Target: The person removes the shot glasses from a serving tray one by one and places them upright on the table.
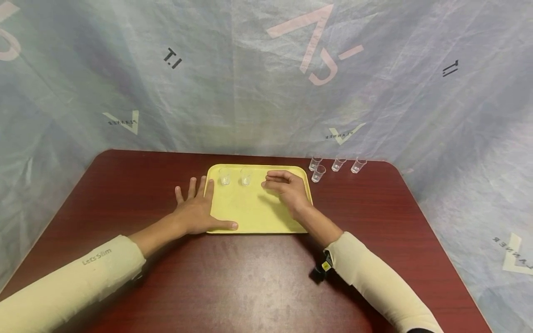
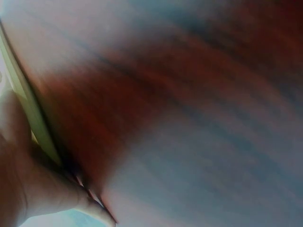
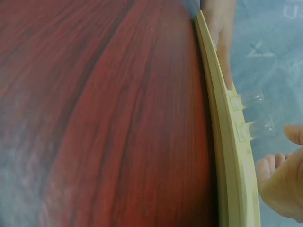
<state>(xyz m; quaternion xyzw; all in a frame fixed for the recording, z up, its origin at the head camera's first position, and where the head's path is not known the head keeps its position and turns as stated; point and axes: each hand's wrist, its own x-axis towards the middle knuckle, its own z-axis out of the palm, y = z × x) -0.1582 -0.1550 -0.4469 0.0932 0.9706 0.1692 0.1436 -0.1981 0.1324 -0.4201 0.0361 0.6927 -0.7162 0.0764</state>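
A yellow tray lies on the dark red table. Two small clear cups, one on the left and one on the right, stand upright near its far edge. My left hand rests at the tray's left edge with fingers spread and the thumb over the near left corner. Over the right part of the tray is my right hand, its fingers bent loosely and pointing left toward the cups. Nothing shows between its thumb and fingers. The right wrist view shows the thumb apart from the fingers of this hand.
Several more clear cups stand past the tray's far right corner, among them a nearer one and a rightmost one. A grey printed curtain hangs behind the table and along its sides.
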